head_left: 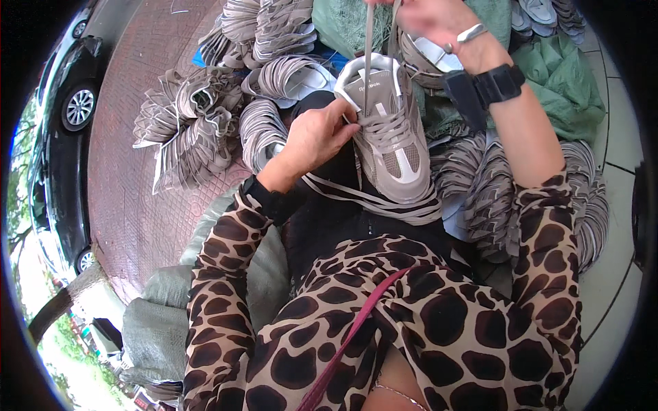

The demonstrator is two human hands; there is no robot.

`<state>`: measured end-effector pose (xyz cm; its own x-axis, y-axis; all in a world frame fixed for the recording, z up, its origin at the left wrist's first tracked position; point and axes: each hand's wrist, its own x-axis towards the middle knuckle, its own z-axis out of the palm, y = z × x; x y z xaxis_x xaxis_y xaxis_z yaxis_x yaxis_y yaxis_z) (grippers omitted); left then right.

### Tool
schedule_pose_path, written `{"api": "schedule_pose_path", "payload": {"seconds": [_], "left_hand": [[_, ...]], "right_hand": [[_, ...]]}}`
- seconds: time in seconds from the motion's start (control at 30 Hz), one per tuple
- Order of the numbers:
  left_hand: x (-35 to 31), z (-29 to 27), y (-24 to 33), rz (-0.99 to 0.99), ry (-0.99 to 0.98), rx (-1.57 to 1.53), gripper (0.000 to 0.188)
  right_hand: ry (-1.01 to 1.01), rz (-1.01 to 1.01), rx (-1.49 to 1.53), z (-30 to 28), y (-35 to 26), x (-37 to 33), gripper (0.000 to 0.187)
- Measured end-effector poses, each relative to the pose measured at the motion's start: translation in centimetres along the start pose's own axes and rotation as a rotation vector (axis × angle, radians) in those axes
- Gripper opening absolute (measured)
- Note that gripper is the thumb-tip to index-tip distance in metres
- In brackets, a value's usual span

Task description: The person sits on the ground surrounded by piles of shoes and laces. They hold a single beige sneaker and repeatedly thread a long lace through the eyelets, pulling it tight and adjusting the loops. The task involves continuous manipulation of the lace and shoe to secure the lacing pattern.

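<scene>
A grey-beige sneaker upper lies on my lap with its toe toward me and its tongue facing up. My left hand is closed at the left lacing edge, thumb and index finger pinching the upper. At the top edge of the head view, my right hand draws a flat beige shoelace upward, taut from the upper. Its fingertips are partly cut off by the frame. Laces cross in several rows over the tongue. A bundle of loose laces lies across my lap below the toe.
Stacked shoe uppers rest on the red paving at left. More piles stand at right, near green woven sacks. A grey-green sack sits by my left arm. A dark car is parked at far left.
</scene>
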<state>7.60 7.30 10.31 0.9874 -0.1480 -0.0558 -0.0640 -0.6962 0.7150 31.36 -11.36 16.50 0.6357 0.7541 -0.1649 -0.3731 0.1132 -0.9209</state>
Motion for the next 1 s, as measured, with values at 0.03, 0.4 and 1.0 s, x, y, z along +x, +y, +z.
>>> {"api": "schedule_pose_path", "payload": {"seconds": [0.03, 0.4, 1.0], "left_hand": [[0.0, 0.1, 0.2, -0.038, 0.027, -0.049, 0.017], [7.8, 2.6, 3.2, 0.035, -0.183, 0.050, 0.020], [8.0, -1.1, 1.5, 0.178, -0.529, 0.059, 0.022]], "right_hand": [[0.027, -0.007, 0.039, 0.2, 0.0, 0.3, 0.033], [0.013, 0.009, 0.068, 1.2, 0.6, 0.5, 0.027], [0.078, -0.004, 0.076, 0.8, 0.7, -0.9, 0.027]]}}
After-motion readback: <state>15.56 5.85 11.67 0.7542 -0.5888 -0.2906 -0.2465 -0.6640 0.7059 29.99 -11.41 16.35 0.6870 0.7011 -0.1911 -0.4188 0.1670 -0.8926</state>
